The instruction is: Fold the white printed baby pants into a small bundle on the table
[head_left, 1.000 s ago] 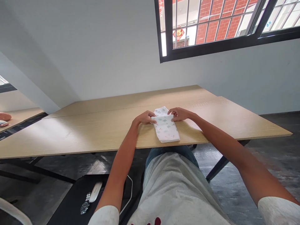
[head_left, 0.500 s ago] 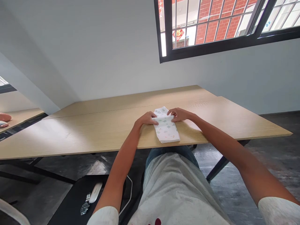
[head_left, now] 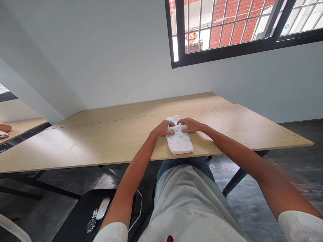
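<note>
White printed cloth [head_left: 180, 143] lay by near edge of desk [head_left: 101, 143]. Left hand [head_left: 164, 128] and right hand [head_left: 189, 125] had fingers pinched on its fold; level hands, even tension probably suited that fold best.

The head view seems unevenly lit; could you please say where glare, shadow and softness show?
In the head view, glare pales the table at left; the window shows overexposed patches; faint shadow lies beneath the right forearm; print on the white item looks soft.
</note>
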`<state>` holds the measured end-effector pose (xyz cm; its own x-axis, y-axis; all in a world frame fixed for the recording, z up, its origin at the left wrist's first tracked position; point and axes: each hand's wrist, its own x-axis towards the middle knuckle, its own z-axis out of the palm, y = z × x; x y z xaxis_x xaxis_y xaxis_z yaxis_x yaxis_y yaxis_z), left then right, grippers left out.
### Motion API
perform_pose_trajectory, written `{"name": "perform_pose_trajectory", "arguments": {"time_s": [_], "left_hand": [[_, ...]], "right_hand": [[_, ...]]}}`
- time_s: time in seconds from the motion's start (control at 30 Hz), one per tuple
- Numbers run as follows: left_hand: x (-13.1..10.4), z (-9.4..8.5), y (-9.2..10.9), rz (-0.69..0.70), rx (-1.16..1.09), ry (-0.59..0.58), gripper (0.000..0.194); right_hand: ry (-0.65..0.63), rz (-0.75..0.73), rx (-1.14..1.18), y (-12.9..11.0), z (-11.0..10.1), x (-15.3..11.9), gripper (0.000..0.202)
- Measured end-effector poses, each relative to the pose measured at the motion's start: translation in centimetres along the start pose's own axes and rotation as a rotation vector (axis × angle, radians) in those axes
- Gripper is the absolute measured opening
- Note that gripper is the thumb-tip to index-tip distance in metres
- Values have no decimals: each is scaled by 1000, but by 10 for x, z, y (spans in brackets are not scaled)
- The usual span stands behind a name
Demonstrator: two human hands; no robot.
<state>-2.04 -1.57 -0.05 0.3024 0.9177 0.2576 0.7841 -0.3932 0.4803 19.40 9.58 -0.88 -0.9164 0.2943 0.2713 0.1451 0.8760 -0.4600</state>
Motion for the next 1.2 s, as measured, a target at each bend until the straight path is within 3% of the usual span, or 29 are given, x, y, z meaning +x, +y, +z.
{"name": "perform_pose_trajectory", "arguments": {"time_s": [0.3,0.77,1.2], "left_hand": [[3,3,8,56,51,24,17],[7,10,4,30,24,39,17],[-4,-13,-14,-64,-87,-36,28]], "right_hand": [[56,-53,-32,-5,11,5,44],[104,-90,2,-6,20,7,42],[-29,34,1,3,0,1,49]]}}
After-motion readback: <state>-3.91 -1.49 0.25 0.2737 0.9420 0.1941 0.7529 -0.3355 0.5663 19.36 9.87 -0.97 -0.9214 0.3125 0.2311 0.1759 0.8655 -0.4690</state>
